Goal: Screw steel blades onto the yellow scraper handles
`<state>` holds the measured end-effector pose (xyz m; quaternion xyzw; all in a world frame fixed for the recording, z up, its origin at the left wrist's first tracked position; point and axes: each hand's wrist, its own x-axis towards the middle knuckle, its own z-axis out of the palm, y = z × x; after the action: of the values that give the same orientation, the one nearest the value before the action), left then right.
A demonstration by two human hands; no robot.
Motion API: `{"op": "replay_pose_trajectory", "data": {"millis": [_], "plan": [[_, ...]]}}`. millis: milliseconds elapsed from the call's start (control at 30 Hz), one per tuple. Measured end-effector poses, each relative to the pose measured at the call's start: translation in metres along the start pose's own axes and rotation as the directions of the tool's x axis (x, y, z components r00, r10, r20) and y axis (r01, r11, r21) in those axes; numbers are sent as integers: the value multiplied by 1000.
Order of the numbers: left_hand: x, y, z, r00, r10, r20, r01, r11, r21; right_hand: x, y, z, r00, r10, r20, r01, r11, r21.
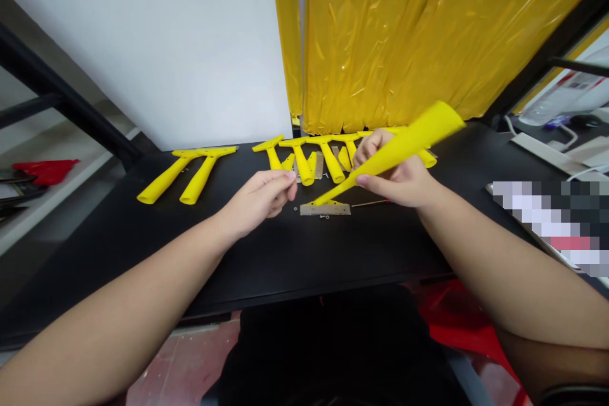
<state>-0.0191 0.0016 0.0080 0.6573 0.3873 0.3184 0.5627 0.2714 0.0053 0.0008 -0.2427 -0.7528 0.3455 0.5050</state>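
Note:
My right hand (404,179) is closed around a yellow scraper handle (404,144), a hollow tube tilted with its open end up to the right. The handle's narrow head meets a flat metal plate (311,210) with holes, low over the black table. My left hand (261,200) hovers left of the plate, thumb and fingers pinched together; whatever they hold is hidden or too small to name. A small nut (295,209) and other tiny hardware (325,217) lie close to the plate. A thin metal rod (368,203) extends right of it, partly under my right hand.
Two yellow scrapers (200,181) lie at the left of the black table (266,266). Several more handles (304,168) and loose metal plates (319,165) line the back. Behind stand a white panel (190,44) and yellow plastic sheeting (404,32). Papers (537,216) lie at the right.

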Motion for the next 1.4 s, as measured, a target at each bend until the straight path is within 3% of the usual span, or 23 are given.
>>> {"op": "replay_pose_trajectory", "data": {"millis": [100,200,267,400,500,600,700,833,933,1067,1233,1400], "plan": [[-5,5,-3,993,110,46,-109,994,-17,-1,-2,3,987,-145,-67,138,985,-103],[-9,6,-2,964,195,181,-213,973,87,-1,0,8,976,-183,-115,138,937,-321],[-9,1,4,948,173,269,-189,981,36,-1,-1,15,989,-130,-76,85,896,-435],[-5,-15,21,960,104,258,-29,960,-280,-3,-5,34,998,36,58,-6,887,-461],[-1,-20,28,984,10,179,65,911,-408,-3,-5,43,973,-78,216,182,834,-521],[1,-19,30,996,-33,86,69,887,-456,-2,-1,45,893,-280,353,440,712,-547],[0,-14,29,998,-57,36,67,884,-462,-1,1,43,853,-337,398,511,692,-510],[1,-7,21,995,-85,-42,58,894,-445,1,1,36,905,-264,333,409,753,-516],[3,-3,11,994,-63,-93,19,913,-408,1,2,27,930,-81,358,291,757,-585],[6,0,0,990,-96,-107,50,927,-372,0,7,16,867,128,482,210,784,-585],[7,0,-1,975,-186,-120,141,940,-312,0,9,16,821,205,533,177,796,-579],[7,-2,0,976,-207,-63,182,945,-273,1,8,15,807,269,526,133,784,-606]]}}
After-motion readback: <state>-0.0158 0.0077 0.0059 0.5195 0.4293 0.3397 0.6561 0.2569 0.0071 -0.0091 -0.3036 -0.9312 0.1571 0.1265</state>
